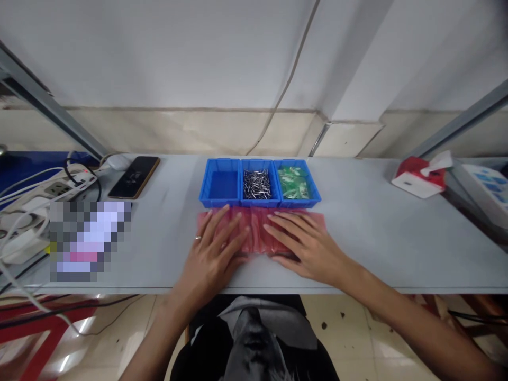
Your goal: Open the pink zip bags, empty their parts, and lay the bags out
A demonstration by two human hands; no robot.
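A pink, see-through plastic sheet or bag lies flat near the table's front edge, creased down its middle. On its left half rests my left hand, fingers spread, a ring on one finger. My right hand presses on the right half with its fingers stretched out. Right behind the plastic stand three joined blue bins. The left bin shows a bare bottom. Many small metal pins or screws fill the middle one. Small green and clear plastic pieces lie in the right one.
To the left are a dark phone, a pixelated object and a power strip with tangled cables. A red and white tissue box stands at the right. Behind the grey table rises a wall with a cable.
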